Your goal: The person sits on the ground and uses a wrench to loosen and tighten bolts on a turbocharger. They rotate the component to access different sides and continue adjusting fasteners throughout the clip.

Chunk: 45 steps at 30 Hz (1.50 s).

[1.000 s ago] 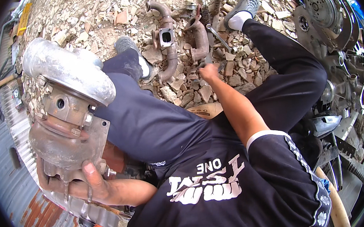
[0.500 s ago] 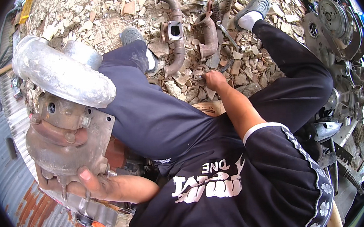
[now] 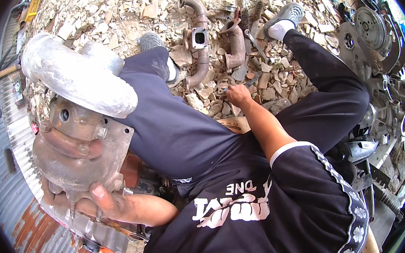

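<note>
Our left hand (image 3: 104, 200) grips the metal housing (image 3: 78, 122) by its near end, off to our left, long axis pointing away; our right hand (image 3: 239, 95), well apart, is at the rubble (image 3: 194, 100), grip unclear to us

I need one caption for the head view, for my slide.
The left hand holds a bulky metal housing; the right hand is down near stone rubble and two rusty pipes.

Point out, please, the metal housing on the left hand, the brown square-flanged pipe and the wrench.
Metal housing (image 3: 61, 163): head view, on its grey lower body.
Brown square-flanged pipe (image 3: 203, 59): head view, on its tube.
Wrench (image 3: 256, 44): head view, on its shaft.
</note>
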Each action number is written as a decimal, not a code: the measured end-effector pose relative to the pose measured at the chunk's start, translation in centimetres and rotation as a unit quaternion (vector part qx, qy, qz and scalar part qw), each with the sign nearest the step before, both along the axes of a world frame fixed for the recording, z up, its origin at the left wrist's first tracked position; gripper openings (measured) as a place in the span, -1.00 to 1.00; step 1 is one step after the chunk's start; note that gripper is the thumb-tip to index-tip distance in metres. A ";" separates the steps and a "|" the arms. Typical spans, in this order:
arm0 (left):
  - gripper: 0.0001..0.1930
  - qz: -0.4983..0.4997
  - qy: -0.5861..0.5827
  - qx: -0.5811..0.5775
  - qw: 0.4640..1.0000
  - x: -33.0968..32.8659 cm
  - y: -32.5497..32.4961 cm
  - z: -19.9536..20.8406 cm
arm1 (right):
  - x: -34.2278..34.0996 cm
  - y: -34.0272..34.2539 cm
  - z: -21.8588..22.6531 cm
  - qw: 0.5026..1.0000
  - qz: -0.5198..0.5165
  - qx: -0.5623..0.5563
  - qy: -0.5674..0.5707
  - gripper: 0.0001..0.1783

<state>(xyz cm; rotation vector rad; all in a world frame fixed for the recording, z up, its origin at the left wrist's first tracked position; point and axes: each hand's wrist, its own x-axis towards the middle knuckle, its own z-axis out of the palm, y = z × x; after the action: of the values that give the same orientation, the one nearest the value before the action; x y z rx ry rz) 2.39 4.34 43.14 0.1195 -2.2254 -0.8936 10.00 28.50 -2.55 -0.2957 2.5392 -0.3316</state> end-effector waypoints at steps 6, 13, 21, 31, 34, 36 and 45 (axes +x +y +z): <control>-0.06 0.000 0.000 -0.006 1.000 0.2 -0.8 -0.2 | 0.0 1.0 -1.1 0.999 0.023 -0.021 -0.028 -0.69; -0.06 0.007 0.000 -0.005 1.000 0.5 -1.8 0.1 | -0.9 0.2 -0.5 0.993 0.109 -0.017 -0.043 -0.68; -0.05 -0.007 0.013 0.000 1.000 0.6 -3.5 0.0 | -1.3 -0.3 -0.4 0.974 0.226 0.009 -0.003 -0.62; -0.06 -0.035 -0.004 0.012 0.999 0.6 -2.4 0.1 | -0.8 -1.6 -0.4 0.984 0.167 0.020 -0.061 -0.70; -0.09 -0.042 0.002 0.020 0.999 0.4 -1.6 -0.1 | -1.4 -0.3 0.8 0.993 0.063 0.008 -0.099 -0.79; -0.09 -0.037 0.000 0.011 0.999 0.2 -1.9 -0.2 | -2.3 0.7 1.4 0.995 -0.018 -0.017 -0.098 -0.81; -0.09 -0.028 0.002 -0.004 1.000 0.2 -3.2 -0.6 | -5.8 9.1 1.3 0.893 -0.450 -0.001 0.013 -0.28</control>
<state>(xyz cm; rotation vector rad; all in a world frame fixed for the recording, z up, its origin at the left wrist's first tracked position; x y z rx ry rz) 2.63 1.10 42.51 0.0516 -2.2391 -0.9137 4.15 37.57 -1.28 0.9193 2.5371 -0.6636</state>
